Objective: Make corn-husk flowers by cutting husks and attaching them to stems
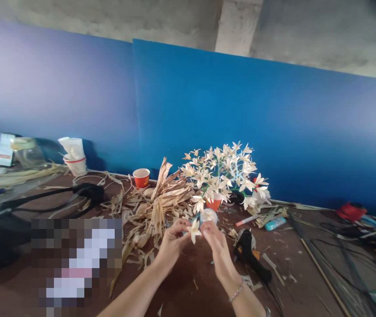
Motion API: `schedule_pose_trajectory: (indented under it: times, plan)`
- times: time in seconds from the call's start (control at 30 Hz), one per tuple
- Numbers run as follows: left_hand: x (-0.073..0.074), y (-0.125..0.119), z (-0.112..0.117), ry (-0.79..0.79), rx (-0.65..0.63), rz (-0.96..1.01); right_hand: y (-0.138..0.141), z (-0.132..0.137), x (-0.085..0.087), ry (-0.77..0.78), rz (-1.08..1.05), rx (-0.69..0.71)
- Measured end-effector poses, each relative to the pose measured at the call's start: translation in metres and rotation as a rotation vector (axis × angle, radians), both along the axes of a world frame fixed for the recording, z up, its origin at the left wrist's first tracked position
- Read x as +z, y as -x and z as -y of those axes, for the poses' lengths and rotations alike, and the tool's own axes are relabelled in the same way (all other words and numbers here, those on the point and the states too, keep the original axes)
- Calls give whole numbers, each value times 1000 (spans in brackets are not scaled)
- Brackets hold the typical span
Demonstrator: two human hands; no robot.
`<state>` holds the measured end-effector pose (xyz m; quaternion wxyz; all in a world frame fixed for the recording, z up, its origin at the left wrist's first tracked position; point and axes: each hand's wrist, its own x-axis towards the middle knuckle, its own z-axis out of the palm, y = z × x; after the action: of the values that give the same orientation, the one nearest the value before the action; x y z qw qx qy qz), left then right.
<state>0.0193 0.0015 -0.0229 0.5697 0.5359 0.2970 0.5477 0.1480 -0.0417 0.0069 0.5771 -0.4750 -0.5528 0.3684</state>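
Observation:
A small cream husk flower (pixel 193 230) is held up between my two hands, its pointed petals facing me. My left hand (pixel 174 240) pinches it from the left side with thumb and fingers. On the other side, my right hand (pixel 215 241) has its fingertips closed at the petals' edge. Just behind stands a bunch of similar cream flowers (pixel 223 174) on green stems, in a red paper cup (pixel 214 202). A black glue gun (pixel 251 255) lies to the right of my right hand.
Dried corn husks (pixel 164 198) are heaped left of the flowers. Behind them stands an orange paper cup (pixel 141 178). A white cup (pixel 75 164) and a glass jar (pixel 28 153) are farther left. A turquoise packet (pixel 275 223) and cables (pixel 343 248) lie to the right.

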Motion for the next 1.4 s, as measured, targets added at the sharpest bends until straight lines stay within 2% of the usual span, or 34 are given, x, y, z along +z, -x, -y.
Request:
schedule_pose_trajectory:
  times: [0.1,0.33,0.5,0.6,0.7,0.87,1.0,1.17,1.3,1.4]
  plan:
    - [1,-1,1,-2,-64,-32,-9,-2,1,3,-38,-18]
    - [11,-3,10,-1,-225,-112,-14,-3,4,136,-157,165]
    - [8,-4,10,-17,-295,-100,-15,-4,1,202,-210,260]
    - [7,-4,9,-23,-268,-104,-17,-5,0,218,-215,250]
    - [8,-3,8,-13,-167,-84,-19,-5,1,223,-218,212]
    - [11,-1,5,-42,-34,-108,-18,-4,6,224,-193,277]
    - [13,-2,5,-12,-52,-55,-15,-4,4,216,-163,249]
    - [12,-1,5,56,-123,-1,-18,-5,-3,249,-216,290]
    - [8,-1,4,64,-122,-20,-18,-5,-1,258,-289,270]
    - [4,-1,4,29,-117,-63,-16,-7,-2,256,-258,223]
